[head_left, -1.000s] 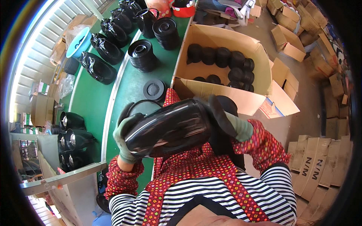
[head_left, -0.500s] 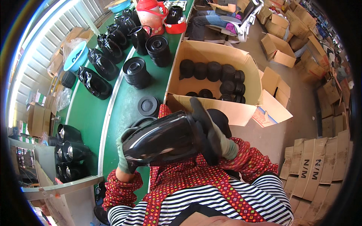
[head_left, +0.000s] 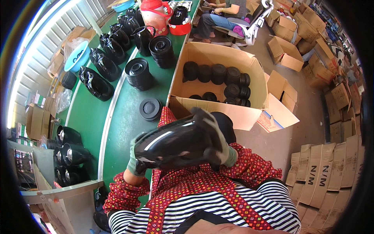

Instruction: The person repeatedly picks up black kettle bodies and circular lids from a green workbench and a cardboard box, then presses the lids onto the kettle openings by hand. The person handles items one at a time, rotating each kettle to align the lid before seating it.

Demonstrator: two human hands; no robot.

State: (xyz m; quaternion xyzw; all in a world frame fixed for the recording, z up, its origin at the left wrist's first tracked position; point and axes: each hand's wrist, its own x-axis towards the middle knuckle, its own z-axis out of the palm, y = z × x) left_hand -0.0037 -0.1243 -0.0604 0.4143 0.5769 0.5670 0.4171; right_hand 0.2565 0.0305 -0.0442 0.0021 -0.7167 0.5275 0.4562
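A glossy black thermos jug (head_left: 171,142) lies on its side in the air in front of my body, held between both gloved hands. My left hand (head_left: 134,156) grips its left end, where a curved handle partly shows. Around the right end wraps my right hand (head_left: 216,134), in a glove with dark fingers and a pale green cuff. The dark glove blends with the jug, so the fingertips are hard to make out. On the green table (head_left: 122,121) just beyond lies one black ribbed disc (head_left: 150,109). Two stacks of similar discs (head_left: 138,74) stand farther back.
Right of the table sits an open cardboard box (head_left: 220,50) holding several black round parts. Black jugs (head_left: 97,84) line the table's left side, with unlidded jug bodies (head_left: 76,154) nearer. A red flowered thermos (head_left: 152,19) stands far back. A seated person (head_left: 222,19) is beyond the box.
My right hand's fingers, earlier stretched up along the jug's right end, now curl over it. The jug has turned slightly, and the view has shifted a little.
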